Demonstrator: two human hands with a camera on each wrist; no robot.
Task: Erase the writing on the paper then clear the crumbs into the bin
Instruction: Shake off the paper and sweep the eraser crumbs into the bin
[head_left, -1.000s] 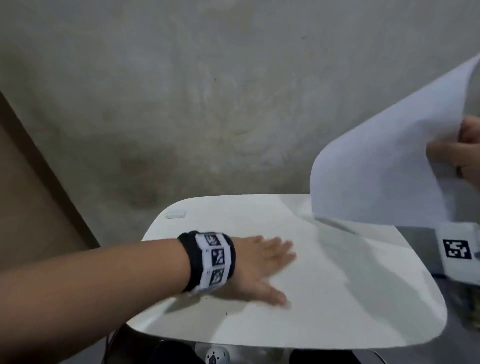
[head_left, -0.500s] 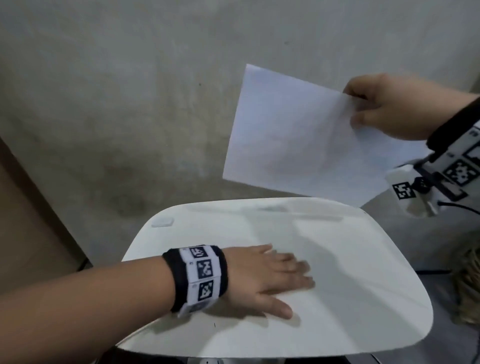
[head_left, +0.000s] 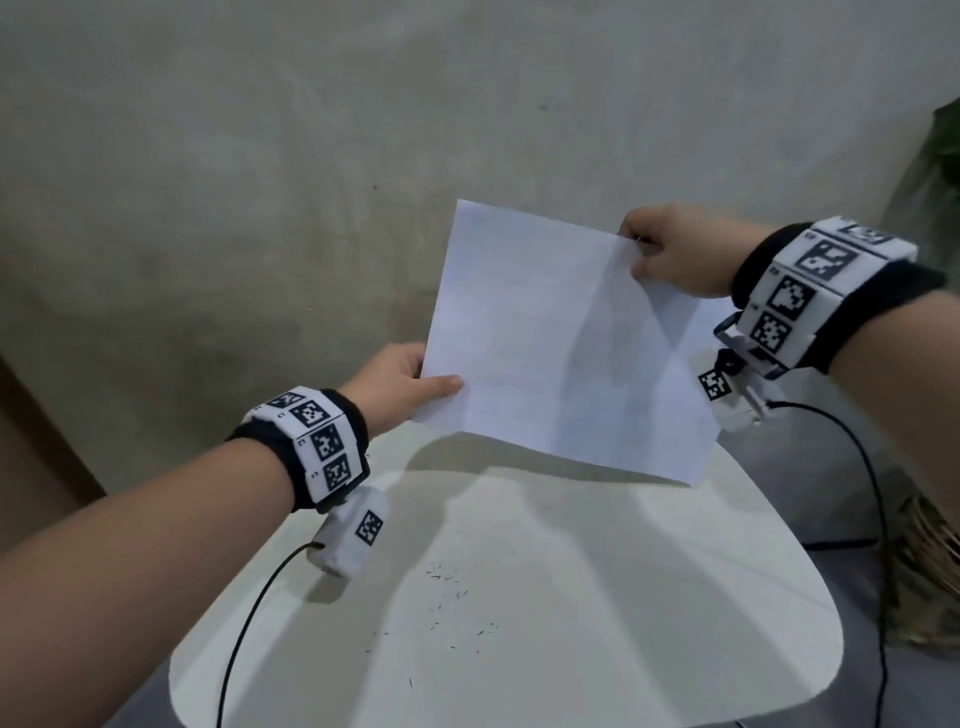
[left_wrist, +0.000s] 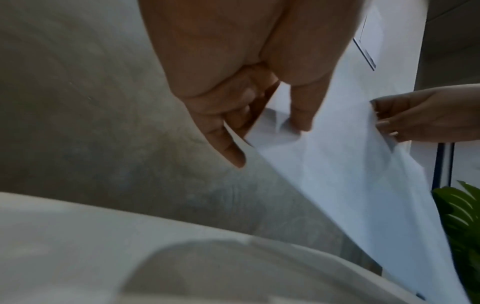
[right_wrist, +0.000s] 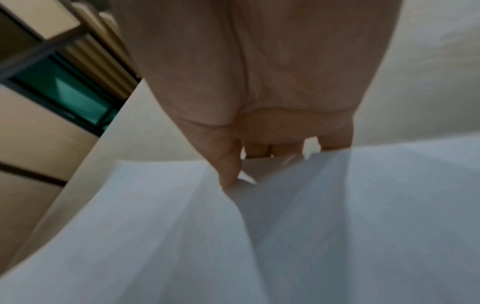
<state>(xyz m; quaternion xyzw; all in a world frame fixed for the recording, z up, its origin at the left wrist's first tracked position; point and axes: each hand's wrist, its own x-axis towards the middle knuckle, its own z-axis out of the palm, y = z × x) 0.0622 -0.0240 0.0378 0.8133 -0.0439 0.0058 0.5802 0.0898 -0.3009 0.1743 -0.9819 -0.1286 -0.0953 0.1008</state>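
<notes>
A white sheet of paper (head_left: 561, 343) hangs tilted in the air above the far half of the white table (head_left: 675, 649). My left hand (head_left: 415, 382) pinches its near left corner, thumb on top. My right hand (head_left: 649, 254) pinches its far right corner. The left wrist view shows the paper (left_wrist: 350, 174) between my left hand's (left_wrist: 265, 131) thumb and fingers, with the right hand (left_wrist: 405, 121) beyond. From the right wrist, the paper (right_wrist: 182, 236) fills the lower picture under my right hand (right_wrist: 233, 172). Dark eraser crumbs (head_left: 447, 597) lie scattered on the table's middle. No bin is in view.
A concrete wall rises behind the table. At the right edge a woven basket (head_left: 930, 566) stands on the floor with a green plant (head_left: 943, 156) above it. Black cables (head_left: 878, 519) hang from both wrist cameras.
My left hand has lifted off the table and taken the paper's left corner. The right hand has brought the paper leftward and lower over the table. Crumbs show where the left hand lay.
</notes>
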